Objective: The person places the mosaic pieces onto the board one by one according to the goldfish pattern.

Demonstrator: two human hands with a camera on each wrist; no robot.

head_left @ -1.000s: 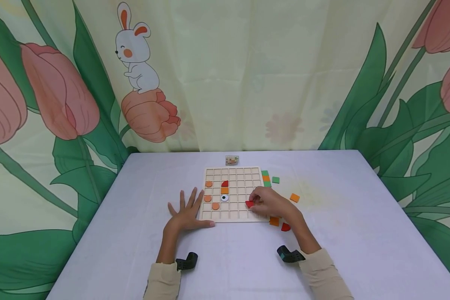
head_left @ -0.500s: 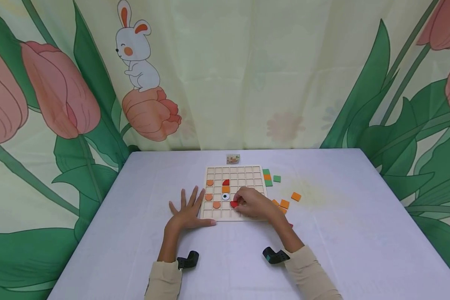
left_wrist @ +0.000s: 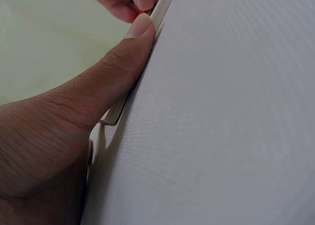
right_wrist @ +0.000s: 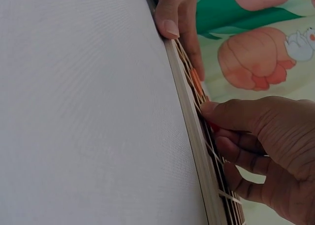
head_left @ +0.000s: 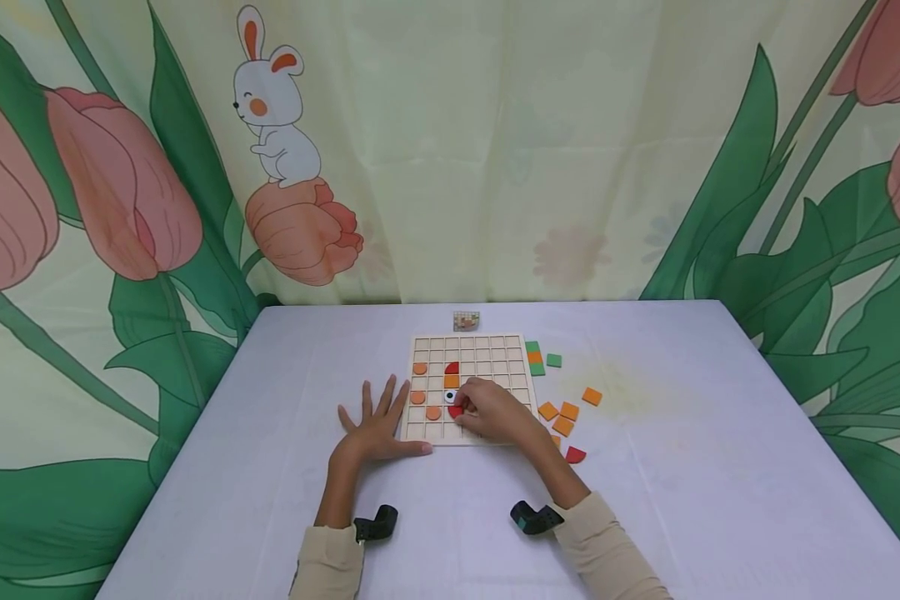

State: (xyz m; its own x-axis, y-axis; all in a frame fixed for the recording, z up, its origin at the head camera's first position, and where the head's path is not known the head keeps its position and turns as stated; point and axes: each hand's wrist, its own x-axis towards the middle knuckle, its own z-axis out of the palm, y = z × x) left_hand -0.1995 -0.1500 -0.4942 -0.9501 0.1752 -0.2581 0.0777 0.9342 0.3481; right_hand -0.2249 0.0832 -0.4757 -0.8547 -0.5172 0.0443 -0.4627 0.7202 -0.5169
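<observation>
A pale wooden grid board (head_left: 504,353) lies on the table. My left hand (head_left: 376,433) is spread at its lower left corner, fingers straight, with the thumb along the front edge. Thumb and fingers of my right hand (head_left: 495,410) pinch a red piece (head_left: 455,412) low over the grid, partly hidden by the fingertips. Just above it sits a white eye disc (head_left: 449,397), then an orange square (head_left: 452,381) and a red quarter-round piece (head_left: 452,367). Several orange discs (head_left: 433,412) lie in cells to the left. In the right wrist view the red piece (right_wrist: 214,127) shows under the thumb.
Right of the board lie loose orange squares (head_left: 568,411), a red quarter-round piece (head_left: 575,455) and a green square (head_left: 554,361). Green and orange squares (head_left: 534,357) line the board's upper right edge. A small picture card (head_left: 466,321) lies behind the board.
My right hand has moved left across the board, carrying the red piece to below the eye disc. Loose pieces on the right have come into sight. The left hand stays put.
</observation>
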